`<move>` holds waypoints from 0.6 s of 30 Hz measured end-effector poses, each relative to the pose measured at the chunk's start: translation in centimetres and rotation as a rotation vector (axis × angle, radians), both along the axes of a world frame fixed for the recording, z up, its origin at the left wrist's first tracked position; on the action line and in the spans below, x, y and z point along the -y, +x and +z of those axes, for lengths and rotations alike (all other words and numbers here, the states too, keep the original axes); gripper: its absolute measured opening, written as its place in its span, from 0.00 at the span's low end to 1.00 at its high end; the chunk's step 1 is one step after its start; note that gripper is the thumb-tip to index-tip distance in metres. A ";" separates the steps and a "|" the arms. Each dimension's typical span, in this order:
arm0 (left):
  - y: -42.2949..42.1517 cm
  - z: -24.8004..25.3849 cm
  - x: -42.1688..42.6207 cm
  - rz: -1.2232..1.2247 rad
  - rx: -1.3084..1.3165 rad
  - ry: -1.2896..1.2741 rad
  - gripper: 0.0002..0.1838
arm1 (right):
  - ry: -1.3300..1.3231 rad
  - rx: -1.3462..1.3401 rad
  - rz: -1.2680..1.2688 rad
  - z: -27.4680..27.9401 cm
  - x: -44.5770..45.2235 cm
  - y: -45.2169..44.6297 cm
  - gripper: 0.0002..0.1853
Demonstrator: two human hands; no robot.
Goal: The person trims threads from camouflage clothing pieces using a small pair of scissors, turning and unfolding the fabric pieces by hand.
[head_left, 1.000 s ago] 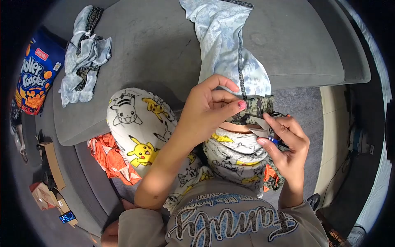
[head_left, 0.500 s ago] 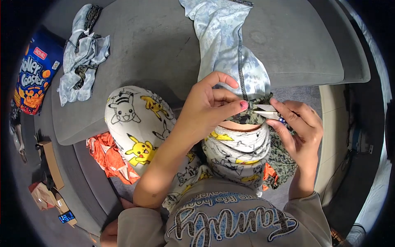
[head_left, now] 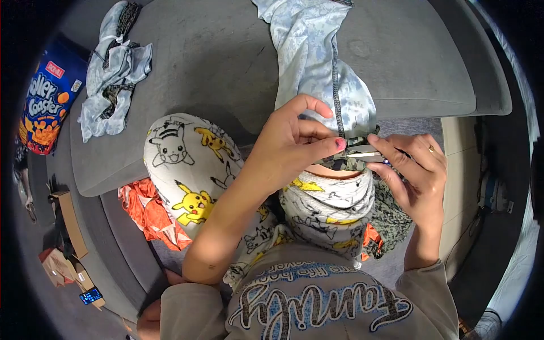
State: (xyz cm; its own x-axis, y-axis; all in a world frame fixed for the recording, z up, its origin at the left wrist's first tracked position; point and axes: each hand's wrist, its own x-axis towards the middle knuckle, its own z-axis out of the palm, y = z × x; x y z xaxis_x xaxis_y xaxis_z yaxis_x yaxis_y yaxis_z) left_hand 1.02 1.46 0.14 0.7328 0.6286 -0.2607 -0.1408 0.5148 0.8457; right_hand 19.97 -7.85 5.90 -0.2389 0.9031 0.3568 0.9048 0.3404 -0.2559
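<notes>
A long pale blue patterned cloth point(head_left: 309, 62) with a dark seam runs from the grey sofa down to my knee, where it meets a dark camouflage edge. My left hand point(head_left: 300, 136) pinches the cloth at the end of that seam. Between thumb and fingers, my right hand point(head_left: 411, 170) holds small metal snips point(head_left: 365, 154), whose blades point left at the camouflage fabric close to my left thumb. The snips' blades look slightly apart. More camouflage cloth point(head_left: 391, 218) hangs below my right hand.
Another bundle of pale blue cloth point(head_left: 116, 76) lies on the sofa point(head_left: 209, 56) at the left, beside a blue snack bag point(head_left: 50, 93). Orange cloth point(head_left: 150, 215) is below the sofa edge. A lit phone point(head_left: 90, 295) rests near cardboard point(head_left: 73, 226) at the lower left.
My right hand has moved up and right with the snips, whose blades have come nearer my left thumb and closer together. My left hand keeps its pinch, shifted slightly.
</notes>
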 end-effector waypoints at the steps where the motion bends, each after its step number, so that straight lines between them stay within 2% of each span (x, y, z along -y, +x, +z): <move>1: 0.0 0.0 0.0 0.001 0.000 0.000 0.18 | 0.000 0.000 0.001 0.0 0.0 0.0 0.18; 18: 0.0 0.1 -0.1 -0.014 -0.005 -0.024 0.17 | -0.046 -0.128 0.028 -1.2 -0.4 0.6 0.17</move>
